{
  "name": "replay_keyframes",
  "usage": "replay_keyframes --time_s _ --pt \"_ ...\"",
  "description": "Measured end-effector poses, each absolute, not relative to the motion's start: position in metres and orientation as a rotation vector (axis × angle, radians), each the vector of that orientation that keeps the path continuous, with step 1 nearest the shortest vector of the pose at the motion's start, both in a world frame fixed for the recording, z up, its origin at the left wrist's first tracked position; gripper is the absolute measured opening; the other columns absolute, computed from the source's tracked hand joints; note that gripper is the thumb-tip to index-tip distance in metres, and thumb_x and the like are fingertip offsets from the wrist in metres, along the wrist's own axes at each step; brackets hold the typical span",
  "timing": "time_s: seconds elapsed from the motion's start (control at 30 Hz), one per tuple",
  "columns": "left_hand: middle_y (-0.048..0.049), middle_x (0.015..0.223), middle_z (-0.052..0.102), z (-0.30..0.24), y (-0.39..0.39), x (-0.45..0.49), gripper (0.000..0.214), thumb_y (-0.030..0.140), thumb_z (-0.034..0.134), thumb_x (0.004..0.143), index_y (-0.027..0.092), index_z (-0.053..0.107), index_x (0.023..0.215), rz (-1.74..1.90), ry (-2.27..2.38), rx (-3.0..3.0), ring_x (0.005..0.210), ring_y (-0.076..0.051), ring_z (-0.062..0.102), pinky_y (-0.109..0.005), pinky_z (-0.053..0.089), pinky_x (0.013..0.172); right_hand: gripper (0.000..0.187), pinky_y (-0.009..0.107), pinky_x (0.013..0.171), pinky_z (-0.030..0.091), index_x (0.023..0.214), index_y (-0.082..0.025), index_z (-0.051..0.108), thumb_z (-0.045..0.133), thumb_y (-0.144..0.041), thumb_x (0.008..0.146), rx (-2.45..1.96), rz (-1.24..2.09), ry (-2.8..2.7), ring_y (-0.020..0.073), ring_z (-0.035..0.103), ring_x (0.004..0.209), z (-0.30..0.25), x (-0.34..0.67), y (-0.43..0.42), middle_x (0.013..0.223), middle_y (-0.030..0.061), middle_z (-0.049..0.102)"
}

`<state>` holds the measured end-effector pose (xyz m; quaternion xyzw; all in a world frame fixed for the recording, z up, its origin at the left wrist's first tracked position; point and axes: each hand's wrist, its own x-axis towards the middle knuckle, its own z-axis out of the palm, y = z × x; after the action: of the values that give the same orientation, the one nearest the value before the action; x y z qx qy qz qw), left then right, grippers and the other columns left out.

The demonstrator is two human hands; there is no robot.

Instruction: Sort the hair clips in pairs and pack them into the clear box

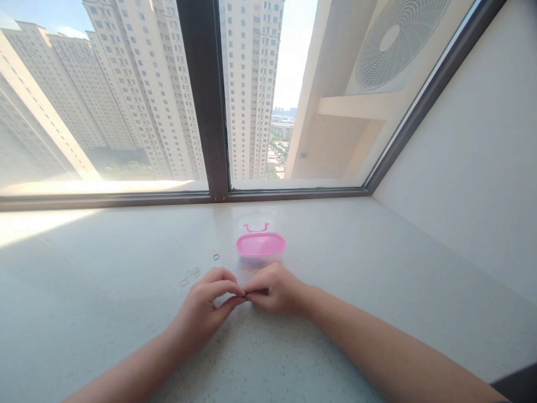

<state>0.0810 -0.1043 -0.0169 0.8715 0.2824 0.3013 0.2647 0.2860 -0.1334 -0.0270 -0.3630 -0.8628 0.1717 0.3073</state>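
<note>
My left hand and my right hand meet fingertip to fingertip above the pale speckled sill. Each one pinches with thumb and forefinger; whatever lies between the tips is too small to make out. Just beyond them stands a small clear plastic box with a pink rim. Its transparent lid is tipped back and carries a pink handle. To the left of the box lie several thin small rings: a dark ring, a pinkish ring and pale greenish rings.
A window with a dark frame rises behind the sill. On the right a white wall borders it. A dark object shows at the lower right corner. Sunlight falls on the far left of the sill.
</note>
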Motion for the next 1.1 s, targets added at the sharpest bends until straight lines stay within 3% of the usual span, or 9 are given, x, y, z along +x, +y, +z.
replay_keyframes --time_s 0.2,0.3,0.53,1.1 --pt "-0.0046 0.091 0.067 -0.014 -0.097 0.077 0.006 0.023 0.062 0.083 0.025 0.067 0.087 0.749 0.791 2.428 0.086 -0.021 0.065 -0.033 0.053 0.077 0.019 0.020 0.051 0.038 0.087 -0.014 0.075 0.059 -0.021 0.084 -0.981 0.588 -2.225 0.0088 0.048 0.050 -0.030 0.290 -0.132 0.060 0.0017 0.064" --pt "-0.0079 0.106 0.068 -0.014 -0.086 0.070 0.021 0.028 0.063 0.082 0.024 0.063 0.102 0.679 0.839 2.526 0.100 -0.026 0.062 -0.039 0.051 0.087 0.018 0.020 0.050 0.037 0.086 -0.012 0.076 0.060 -0.021 0.083 -1.021 0.682 -2.184 0.0089 0.048 0.051 -0.030 0.294 -0.132 0.062 0.0028 0.065" --pt "-0.0153 0.118 0.067 -0.019 -0.066 0.057 0.025 0.032 0.060 0.082 0.017 0.068 0.100 0.620 1.165 2.731 0.108 -0.035 0.060 -0.052 0.047 0.092 0.018 0.021 0.049 0.036 0.082 -0.012 0.076 0.061 -0.022 0.082 -1.086 0.750 -2.140 0.0089 0.048 0.053 -0.028 0.302 -0.130 0.065 0.0033 0.066" --pt "-0.0184 0.126 0.064 -0.023 -0.062 0.061 0.046 0.048 0.049 0.091 0.010 0.067 0.109 0.469 1.120 2.778 0.119 -0.033 0.057 -0.049 0.046 0.101 0.020 0.021 0.053 0.038 0.086 -0.011 0.076 0.062 -0.023 0.081 -1.091 0.821 -2.094 0.0093 0.051 0.056 -0.032 0.302 -0.127 0.071 0.0059 0.071"
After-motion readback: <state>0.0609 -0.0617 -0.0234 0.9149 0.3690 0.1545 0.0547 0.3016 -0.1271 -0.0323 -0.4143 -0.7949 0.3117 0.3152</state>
